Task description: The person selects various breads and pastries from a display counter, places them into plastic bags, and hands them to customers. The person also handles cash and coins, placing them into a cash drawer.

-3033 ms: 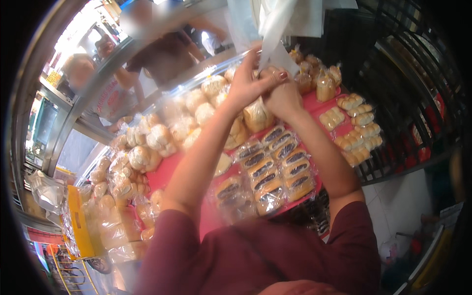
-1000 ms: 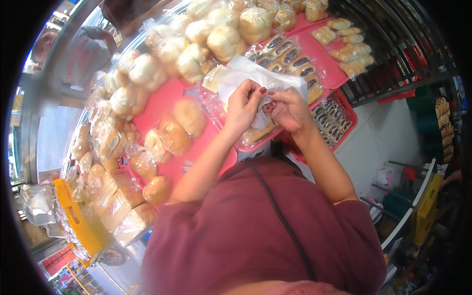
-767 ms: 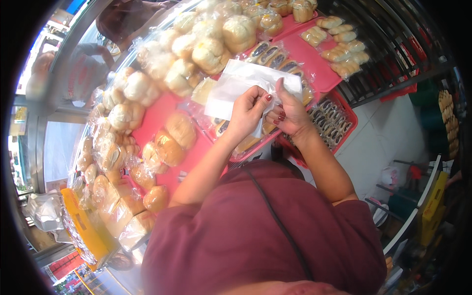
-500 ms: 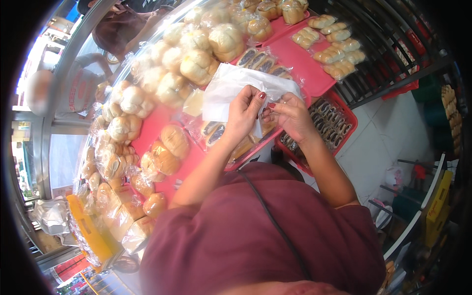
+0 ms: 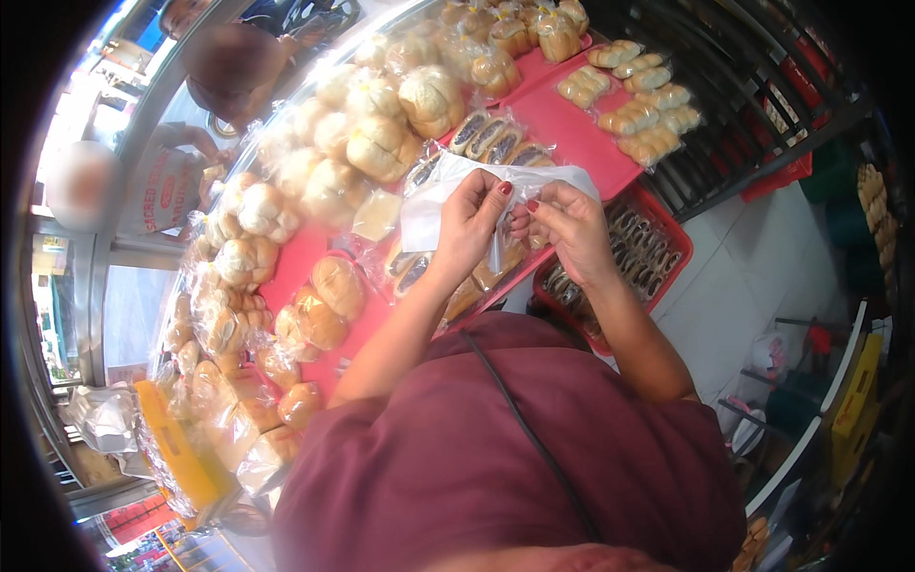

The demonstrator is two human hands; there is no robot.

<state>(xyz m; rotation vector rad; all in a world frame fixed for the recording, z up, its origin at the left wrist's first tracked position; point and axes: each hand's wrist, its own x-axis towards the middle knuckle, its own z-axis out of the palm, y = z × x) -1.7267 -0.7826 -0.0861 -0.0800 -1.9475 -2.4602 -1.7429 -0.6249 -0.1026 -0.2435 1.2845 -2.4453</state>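
Observation:
A thin white plastic bag [image 5: 426, 221] hangs between my two hands, over trays of packed pastries. My left hand [image 5: 474, 217] pinches its edge between thumb and fingers. Close beside it, my right hand [image 5: 569, 229] has thumb and fingertips pressed together on the bag's other side. Below the bag, dark-filled pastry slices [image 5: 412, 270] in clear wrap show in part. More such wrapped slices [image 5: 496, 140] lie just beyond it. What the bag holds, if anything, I cannot make out.
Wrapped round bread loaves [image 5: 383, 143] are heaped along the glass at the left. Packs of small rolls [image 5: 648, 140] lie on a pink tray [image 5: 581, 133]. A red crate [image 5: 679, 250] of dark-filled pastries stands at my right. Beyond the glass stand people [image 5: 162, 181].
My hands have shifted slightly and stay closed on the bag. The white bag has dropped and bunched, uncovering more of the pastry slices behind it. A person beyond the glass has leaned.

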